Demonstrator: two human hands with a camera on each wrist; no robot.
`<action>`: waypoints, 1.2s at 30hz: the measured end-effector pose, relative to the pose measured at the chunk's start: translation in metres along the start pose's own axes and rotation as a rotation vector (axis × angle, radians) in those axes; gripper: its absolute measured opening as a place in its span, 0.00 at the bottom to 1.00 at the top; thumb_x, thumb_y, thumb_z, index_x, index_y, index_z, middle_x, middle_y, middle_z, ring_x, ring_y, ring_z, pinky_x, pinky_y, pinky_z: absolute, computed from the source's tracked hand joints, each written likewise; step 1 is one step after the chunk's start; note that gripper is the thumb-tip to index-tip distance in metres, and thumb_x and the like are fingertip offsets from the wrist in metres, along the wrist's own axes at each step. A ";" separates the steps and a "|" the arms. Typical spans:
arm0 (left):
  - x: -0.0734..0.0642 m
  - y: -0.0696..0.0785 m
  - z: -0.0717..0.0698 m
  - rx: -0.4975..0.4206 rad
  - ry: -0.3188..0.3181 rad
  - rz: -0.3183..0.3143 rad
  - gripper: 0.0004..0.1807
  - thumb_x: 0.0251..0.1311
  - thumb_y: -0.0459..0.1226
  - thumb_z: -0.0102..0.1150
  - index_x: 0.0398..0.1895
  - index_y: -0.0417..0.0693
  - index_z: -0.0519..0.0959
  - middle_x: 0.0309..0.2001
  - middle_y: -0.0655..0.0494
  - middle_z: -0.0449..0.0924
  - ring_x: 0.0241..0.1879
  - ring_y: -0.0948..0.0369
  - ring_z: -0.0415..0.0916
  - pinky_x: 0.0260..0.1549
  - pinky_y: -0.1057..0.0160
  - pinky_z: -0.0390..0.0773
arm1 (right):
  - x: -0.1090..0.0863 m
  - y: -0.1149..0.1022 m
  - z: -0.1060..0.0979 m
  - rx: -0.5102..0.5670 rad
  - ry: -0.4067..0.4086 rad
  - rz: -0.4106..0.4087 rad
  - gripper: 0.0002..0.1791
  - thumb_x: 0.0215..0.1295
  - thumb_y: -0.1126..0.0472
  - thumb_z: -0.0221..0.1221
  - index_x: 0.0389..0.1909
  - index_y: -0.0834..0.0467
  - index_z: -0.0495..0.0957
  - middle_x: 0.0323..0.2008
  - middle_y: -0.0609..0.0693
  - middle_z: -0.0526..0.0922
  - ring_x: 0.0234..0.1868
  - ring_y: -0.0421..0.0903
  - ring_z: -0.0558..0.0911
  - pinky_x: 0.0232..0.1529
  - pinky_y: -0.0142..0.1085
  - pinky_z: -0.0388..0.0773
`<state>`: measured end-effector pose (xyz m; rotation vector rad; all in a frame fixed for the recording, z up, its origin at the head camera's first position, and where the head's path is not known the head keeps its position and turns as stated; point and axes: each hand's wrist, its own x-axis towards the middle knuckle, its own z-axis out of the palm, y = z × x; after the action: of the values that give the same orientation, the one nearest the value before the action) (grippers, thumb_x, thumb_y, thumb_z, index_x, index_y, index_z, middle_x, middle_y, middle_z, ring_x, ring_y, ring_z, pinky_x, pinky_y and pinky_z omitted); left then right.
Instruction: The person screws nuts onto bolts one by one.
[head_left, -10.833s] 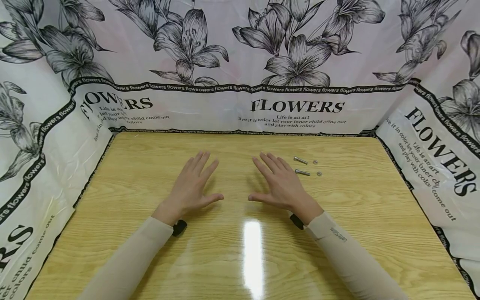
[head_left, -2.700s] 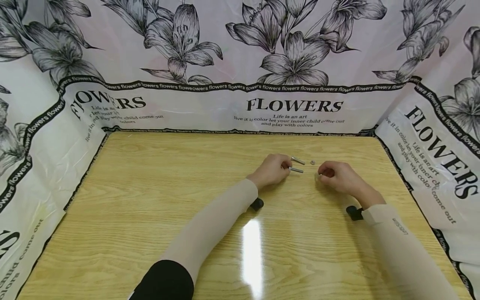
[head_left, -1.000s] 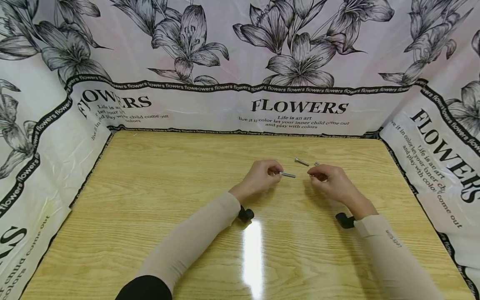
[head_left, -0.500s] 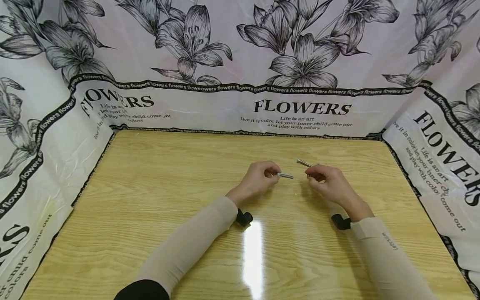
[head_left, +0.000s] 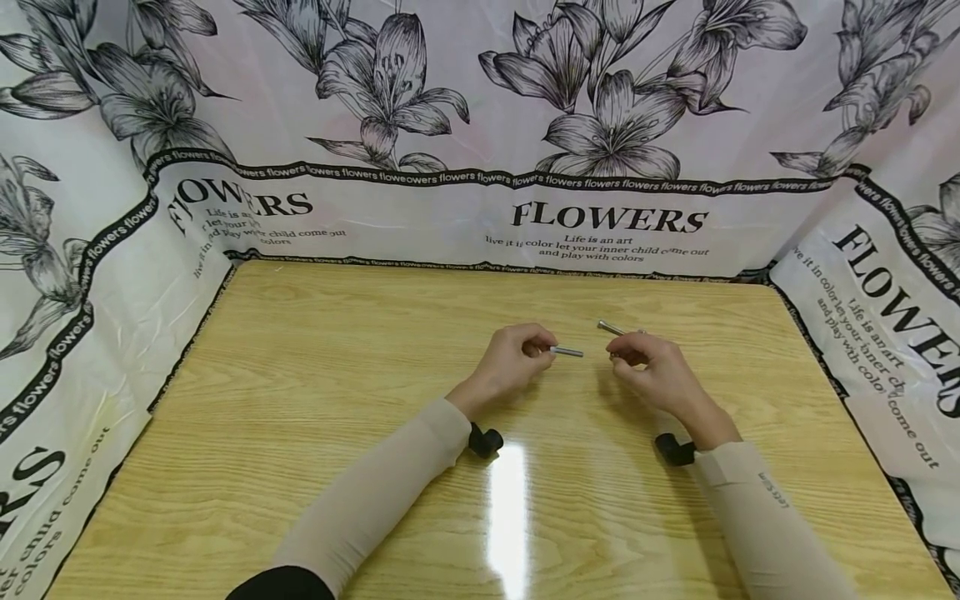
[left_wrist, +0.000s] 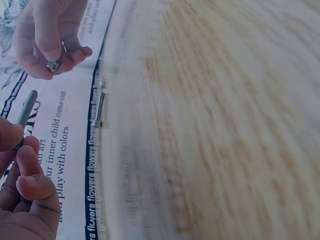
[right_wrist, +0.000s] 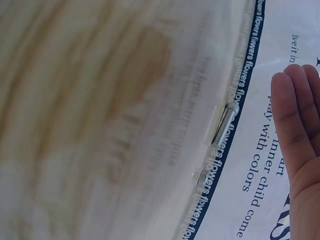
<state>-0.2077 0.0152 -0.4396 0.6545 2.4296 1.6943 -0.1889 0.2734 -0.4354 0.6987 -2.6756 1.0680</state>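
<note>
My left hand [head_left: 510, 360] pinches a silver bolt [head_left: 567, 352] by its head end, and the shank points right toward the other hand. In the left wrist view the bolt's thread [left_wrist: 28, 105] stands out past the fingertips. My right hand [head_left: 660, 373] pinches a small nut [left_wrist: 53, 65] between thumb and fingers, a short gap from the bolt's tip. Behind that hand a second bolt [head_left: 610, 327] lies on the table. A second nut [right_wrist: 201, 177] lies beyond its end in the right wrist view; from the head it is almost hidden by my fingers.
The wood-grain table [head_left: 337, 333] carries a bright light reflection [head_left: 507, 517] near its front. Flower-printed cloth [head_left: 420, 217] with lettering walls the back and both sides.
At first both hands lay spread above the table, with two bolts and two nuts at the right. One bolt and one nut were picked up. Lately both hands have drifted slightly left.
</note>
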 end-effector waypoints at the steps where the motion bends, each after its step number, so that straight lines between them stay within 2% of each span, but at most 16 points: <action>1: -0.001 0.000 0.000 -0.006 0.002 -0.003 0.06 0.60 0.32 0.61 0.40 0.48 0.82 0.34 0.60 0.81 0.32 0.64 0.75 0.33 0.68 0.76 | 0.000 -0.001 0.001 0.004 0.003 0.001 0.11 0.59 0.72 0.59 0.42 0.63 0.80 0.35 0.48 0.82 0.34 0.39 0.78 0.35 0.31 0.78; 10: -0.007 -0.003 -0.004 -0.037 0.026 -0.022 0.06 0.60 0.32 0.61 0.39 0.48 0.82 0.34 0.60 0.81 0.32 0.64 0.74 0.32 0.68 0.76 | 0.000 -0.006 0.004 0.026 0.010 0.009 0.11 0.59 0.72 0.59 0.43 0.63 0.80 0.35 0.48 0.83 0.34 0.39 0.79 0.36 0.34 0.79; 19: -0.013 -0.006 -0.008 -0.036 0.046 -0.002 0.07 0.60 0.32 0.62 0.41 0.45 0.82 0.33 0.58 0.81 0.31 0.63 0.75 0.31 0.67 0.76 | 0.003 -0.009 0.011 0.061 0.008 0.039 0.11 0.59 0.72 0.59 0.43 0.63 0.79 0.36 0.48 0.83 0.36 0.40 0.80 0.38 0.27 0.77; 24: -0.016 -0.006 -0.013 -0.052 0.061 -0.010 0.07 0.60 0.32 0.61 0.41 0.46 0.82 0.33 0.58 0.81 0.31 0.62 0.75 0.30 0.67 0.76 | 0.006 -0.011 0.015 0.079 0.019 0.019 0.10 0.59 0.72 0.60 0.42 0.64 0.79 0.35 0.50 0.83 0.36 0.42 0.81 0.38 0.28 0.78; 30: -0.020 -0.007 -0.018 -0.086 0.092 -0.024 0.06 0.59 0.32 0.62 0.39 0.47 0.82 0.31 0.58 0.80 0.29 0.62 0.74 0.27 0.67 0.74 | 0.009 -0.014 0.019 0.127 0.013 0.003 0.10 0.59 0.73 0.60 0.42 0.65 0.79 0.36 0.50 0.83 0.36 0.43 0.81 0.40 0.25 0.77; 36: -0.025 -0.007 -0.021 -0.123 0.091 -0.048 0.06 0.59 0.32 0.63 0.39 0.49 0.83 0.32 0.58 0.80 0.30 0.61 0.74 0.27 0.67 0.73 | 0.010 -0.018 0.024 0.157 0.015 -0.025 0.09 0.59 0.74 0.60 0.41 0.65 0.79 0.36 0.52 0.83 0.36 0.46 0.81 0.40 0.25 0.77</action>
<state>-0.1936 -0.0153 -0.4425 0.5102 2.3546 1.8758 -0.1888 0.2418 -0.4387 0.7454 -2.5837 1.2824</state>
